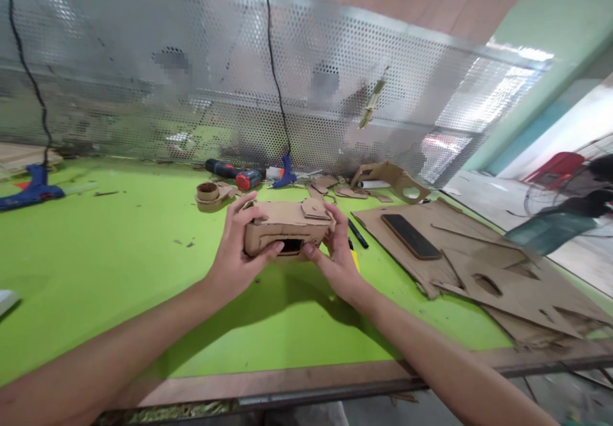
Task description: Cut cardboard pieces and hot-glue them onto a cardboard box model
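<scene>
A small brown cardboard box (282, 214) with rounded ends is held above the green table. Its near face has a dark rectangular opening, and a small layered cardboard piece lies on its top at the right. My left hand (239, 241) grips the left end, thumb beside the opening. Around the right end my right hand (338, 250) is closed, its thumb at the opening's right edge. Part of the far side of the box is hidden.
Cardboard sheets (483, 308) and a phone (412, 237) lie right. Behind the box are a drill (234, 174), a blue glue gun (286, 174), cardboard rings (208, 197) and scraps. Another glue gun (33, 190) sits left. A perforated metal panel (215, 94) rises behind.
</scene>
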Tool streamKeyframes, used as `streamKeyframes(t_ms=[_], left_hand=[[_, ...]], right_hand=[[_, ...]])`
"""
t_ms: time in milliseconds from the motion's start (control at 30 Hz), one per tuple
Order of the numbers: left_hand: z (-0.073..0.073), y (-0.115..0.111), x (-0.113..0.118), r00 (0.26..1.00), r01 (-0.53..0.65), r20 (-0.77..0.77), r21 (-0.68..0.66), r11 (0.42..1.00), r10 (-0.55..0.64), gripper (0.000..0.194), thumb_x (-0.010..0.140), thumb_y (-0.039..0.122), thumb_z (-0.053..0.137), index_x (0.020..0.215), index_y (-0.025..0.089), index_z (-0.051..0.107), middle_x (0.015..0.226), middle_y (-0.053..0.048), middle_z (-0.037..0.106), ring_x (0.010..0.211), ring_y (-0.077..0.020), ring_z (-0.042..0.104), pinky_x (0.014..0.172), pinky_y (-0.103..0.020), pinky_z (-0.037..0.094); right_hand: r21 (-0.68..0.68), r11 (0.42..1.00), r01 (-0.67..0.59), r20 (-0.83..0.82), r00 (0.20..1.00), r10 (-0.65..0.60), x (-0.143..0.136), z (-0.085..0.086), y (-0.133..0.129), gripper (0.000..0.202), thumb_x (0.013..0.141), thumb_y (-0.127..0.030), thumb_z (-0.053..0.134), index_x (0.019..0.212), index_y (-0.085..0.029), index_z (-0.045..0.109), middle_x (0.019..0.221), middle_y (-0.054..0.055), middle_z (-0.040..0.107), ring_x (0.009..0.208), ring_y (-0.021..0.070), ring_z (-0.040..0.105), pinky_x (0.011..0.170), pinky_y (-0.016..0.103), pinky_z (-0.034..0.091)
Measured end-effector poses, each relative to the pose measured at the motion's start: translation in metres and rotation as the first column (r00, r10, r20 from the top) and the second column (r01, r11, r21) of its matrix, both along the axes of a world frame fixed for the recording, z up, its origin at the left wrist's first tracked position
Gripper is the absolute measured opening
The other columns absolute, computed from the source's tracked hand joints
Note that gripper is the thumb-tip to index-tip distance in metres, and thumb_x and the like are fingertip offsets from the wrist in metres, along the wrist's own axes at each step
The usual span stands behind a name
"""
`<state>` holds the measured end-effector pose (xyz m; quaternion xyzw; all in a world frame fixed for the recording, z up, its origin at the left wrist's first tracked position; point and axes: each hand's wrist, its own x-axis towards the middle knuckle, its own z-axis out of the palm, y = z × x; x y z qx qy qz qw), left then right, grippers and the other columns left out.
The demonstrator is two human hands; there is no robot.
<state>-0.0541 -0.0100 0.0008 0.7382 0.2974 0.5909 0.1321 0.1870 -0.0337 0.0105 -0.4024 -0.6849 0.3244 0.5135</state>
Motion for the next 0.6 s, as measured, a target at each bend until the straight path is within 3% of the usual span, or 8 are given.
streamKeyframes(t_ms=[100,233,433,600], left_hand=[[0.0,0.005,-0.003,0.999,0.047,-0.014,0.09,0.995,-0.046,0.054,0.101,0.032,0.081,0.142,0.035,0.047,0.167,-0.015,0.046,0.155,-0.0339,0.049,0.124,-0.063,0.047],[-0.003,0.01,-0.005,0.996,0.083,-0.036,0.095,0.992,-0.08,0.052,0.103,0.031,0.078,0.142,0.034,0.044,0.165,-0.016,0.047,0.157,-0.0344,0.047,0.122,-0.063,0.048],[-0.005,0.013,-0.007,0.993,0.11,-0.042,0.069,0.991,-0.108,0.048,0.102,0.027,0.078,0.137,0.033,0.046,0.162,-0.015,0.047,0.156,-0.0339,0.047,0.121,-0.062,0.047],[-0.007,0.014,-0.007,0.994,0.108,-0.039,0.053,0.993,-0.106,0.051,0.102,0.027,0.078,0.14,0.034,0.045,0.161,-0.015,0.048,0.156,-0.0336,0.048,0.122,-0.062,0.047]], right_hand=[[0.043,0.999,0.024,0.047,0.999,-0.026,0.001,0.001,-0.002,0.081,0.099,-0.061,0.079,0.161,-0.044,0.029,0.169,0.012,0.046,0.149,0.0344,0.057,0.124,0.06,0.051],[0.054,0.998,0.018,0.093,0.995,-0.023,0.004,0.006,-0.003,0.089,0.096,-0.06,0.082,0.162,-0.041,0.027,0.165,0.014,0.05,0.146,0.0351,0.06,0.12,0.059,0.054],[0.096,0.994,-0.044,0.128,0.991,0.032,0.009,0.012,0.002,0.063,0.094,-0.046,0.087,0.143,-0.034,0.05,0.16,0.012,0.057,0.144,0.0328,0.061,0.116,0.053,0.057],[0.074,0.997,-0.009,0.164,0.986,-0.003,0.01,0.012,0.002,0.073,0.094,-0.051,0.086,0.151,-0.036,0.043,0.163,0.013,0.055,0.143,0.0343,0.061,0.117,0.056,0.055]])
